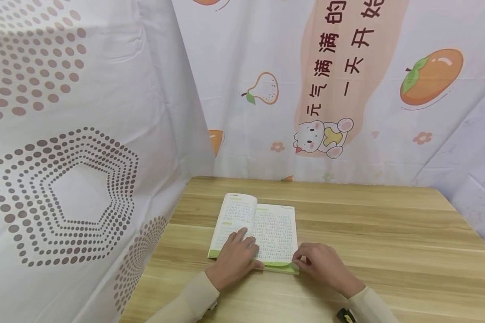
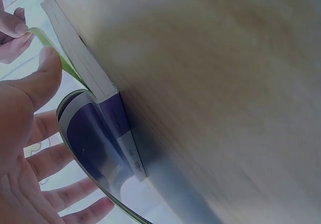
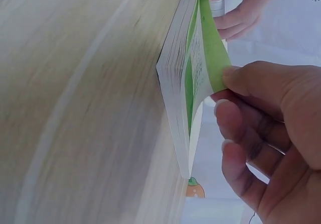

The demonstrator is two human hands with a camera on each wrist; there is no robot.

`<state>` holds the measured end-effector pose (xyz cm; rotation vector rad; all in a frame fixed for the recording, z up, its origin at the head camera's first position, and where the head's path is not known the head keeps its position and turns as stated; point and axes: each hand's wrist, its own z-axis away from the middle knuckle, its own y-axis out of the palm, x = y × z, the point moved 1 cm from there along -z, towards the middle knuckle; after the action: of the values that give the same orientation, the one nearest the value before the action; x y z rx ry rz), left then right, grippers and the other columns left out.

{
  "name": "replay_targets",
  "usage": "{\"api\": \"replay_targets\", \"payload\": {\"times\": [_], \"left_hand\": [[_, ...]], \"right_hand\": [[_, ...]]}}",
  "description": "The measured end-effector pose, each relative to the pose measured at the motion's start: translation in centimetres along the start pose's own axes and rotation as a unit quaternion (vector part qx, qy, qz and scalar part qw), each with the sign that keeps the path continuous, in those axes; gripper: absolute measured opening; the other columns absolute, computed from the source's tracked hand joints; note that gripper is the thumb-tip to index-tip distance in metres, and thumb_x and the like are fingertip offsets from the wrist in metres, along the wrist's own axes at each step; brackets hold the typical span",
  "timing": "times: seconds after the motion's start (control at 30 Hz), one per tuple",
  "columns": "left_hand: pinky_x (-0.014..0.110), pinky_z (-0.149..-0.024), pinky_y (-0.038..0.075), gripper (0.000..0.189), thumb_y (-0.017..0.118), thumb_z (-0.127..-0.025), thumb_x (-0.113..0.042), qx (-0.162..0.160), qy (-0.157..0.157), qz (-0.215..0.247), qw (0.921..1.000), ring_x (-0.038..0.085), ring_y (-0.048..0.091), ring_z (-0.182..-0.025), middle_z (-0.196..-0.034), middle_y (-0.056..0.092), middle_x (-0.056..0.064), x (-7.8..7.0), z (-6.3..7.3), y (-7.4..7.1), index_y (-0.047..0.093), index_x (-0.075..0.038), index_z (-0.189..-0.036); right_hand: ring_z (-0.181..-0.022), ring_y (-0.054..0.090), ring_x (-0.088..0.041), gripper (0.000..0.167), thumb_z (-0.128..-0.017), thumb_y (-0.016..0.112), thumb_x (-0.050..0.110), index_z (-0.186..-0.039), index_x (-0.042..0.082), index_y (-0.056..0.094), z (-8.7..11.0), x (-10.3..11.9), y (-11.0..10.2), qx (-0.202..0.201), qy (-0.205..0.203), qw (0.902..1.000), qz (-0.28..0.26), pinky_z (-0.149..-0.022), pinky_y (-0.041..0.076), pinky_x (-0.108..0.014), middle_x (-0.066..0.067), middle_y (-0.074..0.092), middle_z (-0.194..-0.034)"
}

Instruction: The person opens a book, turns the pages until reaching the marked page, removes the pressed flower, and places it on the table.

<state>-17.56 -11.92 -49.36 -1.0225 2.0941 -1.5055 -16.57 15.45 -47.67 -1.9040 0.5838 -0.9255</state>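
An open book point(image 1: 272, 231) lies on the wooden table, with printed text and green bands along the bottom of its pages. My left hand point(image 1: 235, 258) rests across the lower left page near the fold, fingers spread and thumb at the bottom edge. In the left wrist view the book's purple and white spine point(image 2: 118, 121) shows beyond the fingers. My right hand point(image 1: 323, 264) pinches the lower right corner of a page point(image 3: 216, 63) between thumb and index finger. That page is lifted and bowed above the thick stack of pages point(image 3: 175, 66) under it.
The wooden table point(image 1: 371, 224) extends right of the book. A white patterned curtain point(image 1: 85, 188) hangs at the left, and a printed cloth point(image 1: 246, 148) with fruit and lettering hangs behind the table. A small dark object point(image 1: 345, 315) shows by the right sleeve.
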Motion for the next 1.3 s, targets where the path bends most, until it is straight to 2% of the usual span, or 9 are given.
{"api": "replay_targets", "payload": {"times": [0.13, 0.27, 0.5, 0.77, 0.93, 1.0, 1.1, 1.2, 1.3], "left_hand": [[0.044, -0.087, 0.05, 0.036, 0.067, -0.095, -0.052, 0.001, -0.003, 0.0, 1.0, 0.028, 0.059, -0.109, -0.088, 0.069, -0.005, -0.2, -0.1, -0.2, 0.07, -0.019, -0.079], [0.045, -0.082, 0.047, 0.032, 0.064, -0.101, -0.038, 0.002, -0.012, 0.001, 0.9999, 0.027, 0.057, -0.103, -0.083, 0.068, -0.004, -0.5, -0.3, -0.3, 0.068, -0.019, -0.075], [0.046, -0.085, 0.05, 0.025, 0.061, -0.103, -0.031, 0.006, -0.035, -0.022, 0.9991, 0.031, 0.06, -0.113, -0.093, 0.075, -0.001, -0.5, -0.6, -0.1, 0.078, -0.015, -0.093], [0.04, -0.073, 0.056, 0.022, 0.07, -0.098, -0.028, -0.057, -0.066, 0.007, 0.9962, 0.024, 0.069, -0.096, -0.078, 0.071, 0.0, -0.1, -0.9, -0.6, 0.067, -0.014, -0.08], [0.024, -0.055, 0.047, 0.028, 0.074, -0.096, -0.029, -0.059, -0.104, 0.05, 0.9915, 0.011, 0.056, -0.064, -0.065, 0.055, -0.006, 0.6, -1.2, -0.7, 0.059, -0.014, -0.076], [0.019, -0.047, 0.037, 0.025, 0.075, -0.095, -0.024, -0.064, -0.12, 0.055, 0.9891, 0.006, 0.043, -0.055, -0.063, 0.049, -0.006, 0.8, -1.2, -0.9, 0.057, -0.01, -0.082], [0.015, -0.042, 0.032, 0.028, 0.077, -0.091, -0.015, -0.089, -0.133, 0.045, 0.9861, 0.003, 0.04, -0.051, -0.066, 0.055, 0.0, 1.2, -1.2, -1.2, 0.057, 0.0, -0.104], [0.015, -0.04, 0.032, 0.054, 0.075, -0.089, -0.004, -0.108, -0.133, 0.041, 0.9843, 0.004, 0.042, -0.049, -0.096, 0.068, 0.015, 1.3, -1.0, -1.3, 0.046, 0.002, -0.135], [0.019, -0.043, 0.039, 0.074, 0.071, -0.088, 0.005, -0.098, -0.131, 0.051, 0.9852, 0.013, 0.052, -0.059, -0.143, 0.05, 0.029, 1.4, -0.8, -1.4, 0.041, -0.013, -0.153]], "right_hand": [[-0.061, 0.045, 0.007, 0.013, -0.084, 0.084, 0.013, -0.094, 0.019, 0.077, 0.2, 0.0, -0.2, -0.017, 0.02, 0.9994, -0.024, -0.052, 0.041, -0.019, 0.013, 0.068, -0.088], [-0.061, 0.044, 0.007, 0.036, -0.083, 0.086, 0.015, -0.116, 0.013, 0.073, 0.4, -0.2, -0.1, -0.044, 0.02, 0.9985, -0.026, -0.052, 0.041, -0.019, 0.004, 0.069, -0.106], [-0.062, 0.044, 0.008, 0.057, -0.083, 0.086, 0.016, -0.136, 0.007, 0.065, 0.5, -0.3, 0.2, -0.054, 0.017, 0.9983, -0.015, -0.053, 0.042, -0.019, -0.003, 0.067, -0.118], [-0.065, 0.044, 0.006, 0.05, -0.087, 0.083, 0.019, -0.132, 0.007, 0.067, 0.8, -0.4, 0.8, 0.017, -0.01, 0.9995, -0.023, -0.058, 0.043, -0.02, -0.005, 0.065, -0.123], [-0.069, 0.046, 0.004, 0.049, -0.084, 0.086, 0.026, -0.128, 0.013, 0.069, 1.1, -0.6, 1.5, 0.047, -0.025, 0.9981, -0.032, -0.062, 0.044, -0.021, -0.003, 0.061, -0.128], [-0.07, 0.046, 0.004, 0.048, -0.082, 0.087, 0.028, -0.125, 0.014, 0.071, 1.2, -0.5, 1.6, 0.048, -0.026, 0.9982, -0.024, -0.062, 0.045, -0.021, -0.002, 0.06, -0.128], [-0.07, 0.045, 0.004, 0.044, -0.081, 0.088, 0.028, -0.12, 0.014, 0.072, 1.3, -0.5, 1.7, 0.037, -0.031, 0.9988, -0.004, -0.062, 0.045, -0.022, -0.001, 0.06, -0.126], [-0.069, 0.044, 0.005, 0.04, -0.081, 0.088, 0.027, -0.115, 0.015, 0.073, 1.3, -0.3, 1.7, 0.029, -0.038, 0.9989, 0.005, -0.059, 0.044, -0.021, -0.001, 0.06, -0.124], [-0.068, 0.045, 0.004, 0.035, -0.081, 0.088, 0.026, -0.112, 0.016, 0.074, 1.2, -0.3, 1.6, 0.028, -0.036, 0.999, 0.006, -0.058, 0.044, -0.021, -0.001, 0.061, -0.122]]}}
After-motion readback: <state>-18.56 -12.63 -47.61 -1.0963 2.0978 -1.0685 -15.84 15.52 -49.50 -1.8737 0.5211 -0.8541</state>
